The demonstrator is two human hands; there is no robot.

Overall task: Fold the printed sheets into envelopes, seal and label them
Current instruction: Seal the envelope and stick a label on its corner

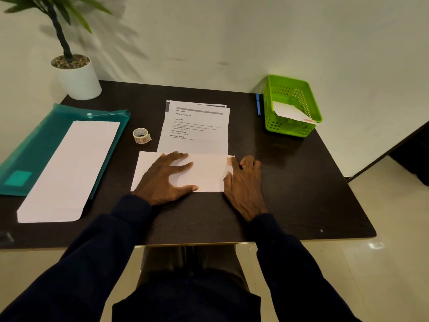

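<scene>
Both hands are laid flat and open: the left hand (166, 176) pins the envelope (204, 173) at six o'clock on the tabletop (290, 182), the right hand (243, 182) presses a stamp (229, 160). Labelling seems underway; next, the basket (292, 108) at two o'clock.

Printed sheets (195, 129) — small text illegible (lower edge under envelope (206, 173)).
</scene>
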